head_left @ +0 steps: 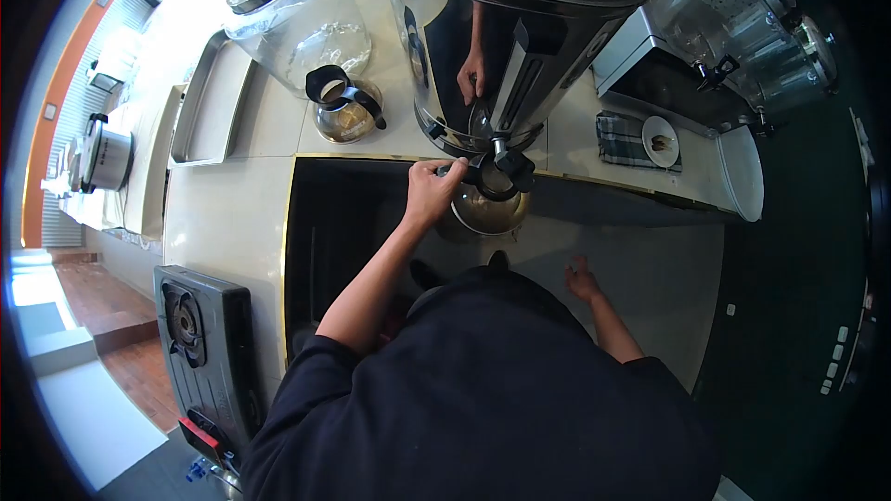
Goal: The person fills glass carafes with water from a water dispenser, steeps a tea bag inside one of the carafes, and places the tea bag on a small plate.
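My left hand (pixel 432 191) is closed on the black handle of a glass coffee pot (pixel 492 211). The pot sits beyond the counter's edge, right under the black tap (pixel 513 165) of a large steel urn (pixel 450 46). Whether liquid is running from the tap I cannot tell. Down by my side on the right, my right hand (pixel 582 279) hangs free with its fingers loosely apart. A second glass coffee pot (pixel 345 121) with a black collar and handle stands on the counter left of the urn.
Behind the second pot stands a large glass jar (pixel 306 28) with a metal lid. Further left lie a metal tray (pixel 212 102) and a gas stove (pixel 212 343). On the right are a small white plate (pixel 661 156) on a checked cloth (pixel 620 141) and glass dispensers (pixel 742 28) with taps.
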Demonstrator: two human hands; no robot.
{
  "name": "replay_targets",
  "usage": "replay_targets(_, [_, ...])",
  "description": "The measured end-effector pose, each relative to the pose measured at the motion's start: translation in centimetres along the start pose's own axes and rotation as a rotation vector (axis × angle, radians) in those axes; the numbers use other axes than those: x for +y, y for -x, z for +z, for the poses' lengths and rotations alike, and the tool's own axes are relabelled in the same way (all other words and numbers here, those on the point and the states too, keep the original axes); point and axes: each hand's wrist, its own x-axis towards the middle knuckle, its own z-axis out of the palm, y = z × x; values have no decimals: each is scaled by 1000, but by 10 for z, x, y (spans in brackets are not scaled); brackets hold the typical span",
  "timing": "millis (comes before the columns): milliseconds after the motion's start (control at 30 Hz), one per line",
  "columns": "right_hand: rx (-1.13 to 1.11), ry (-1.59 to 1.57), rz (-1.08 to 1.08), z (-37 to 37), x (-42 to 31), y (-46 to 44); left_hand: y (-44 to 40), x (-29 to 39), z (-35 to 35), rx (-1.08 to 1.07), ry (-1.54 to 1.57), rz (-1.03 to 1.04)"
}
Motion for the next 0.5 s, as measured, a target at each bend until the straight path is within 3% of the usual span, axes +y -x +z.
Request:
replay_targets(67, [-41,-42,75,-14,-26,16,0,-1,1,3,15,-7])
replay_targets(367, [12,52,93,5,15,-4,2,10,-1,11,2,-39])
replay_targets(500, [-31,-16,121,-6,-7,11,1,5,-1,8,5,-37])
